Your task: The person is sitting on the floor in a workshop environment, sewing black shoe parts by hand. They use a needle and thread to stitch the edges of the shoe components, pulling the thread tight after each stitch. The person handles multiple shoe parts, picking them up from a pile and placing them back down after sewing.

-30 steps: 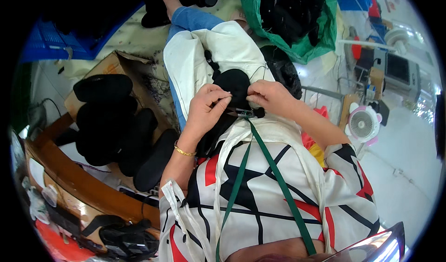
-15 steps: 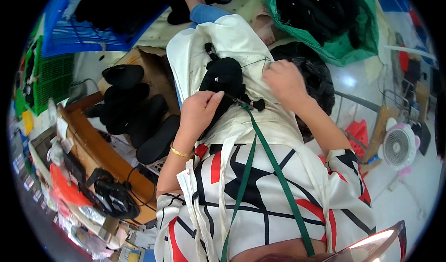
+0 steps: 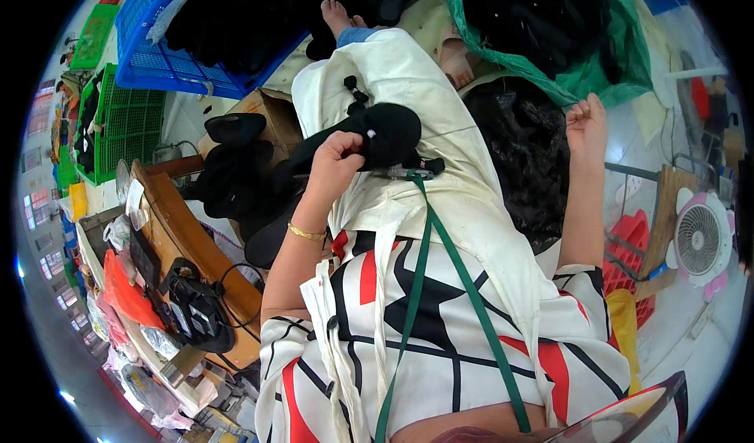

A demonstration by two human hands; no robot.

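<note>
A black fabric shoe [image 3: 397, 125] with a small white spot lies across my lap on the white apron [image 3: 408, 58]. My left hand [image 3: 339, 154], fingers closed, grips it near that spot. My right hand [image 3: 587, 122] is raised well out to the right, its fingers curled together; what they hold is too small to make out. A thin thread runs over the apron from the shoe toward the right. Small metal snips [image 3: 404, 173] hang from a green lanyard [image 3: 463, 286] against the shoe. Small black knotted pieces [image 3: 355, 91] rest on the apron.
Black shoes [image 3: 236, 168] are piled at my left by a cardboard box [image 3: 271, 109] and a wooden table [image 3: 177, 243]. Ahead are a blue crate [image 3: 181, 70] and a green sack [image 3: 542, 89]. A black bag [image 3: 522, 152] and a fan [image 3: 701, 239] are at right.
My right hand has moved away from the shoe, outward to the right. My left hand has shifted slightly right and up on the shoe, which has turned. The view has also shifted.
</note>
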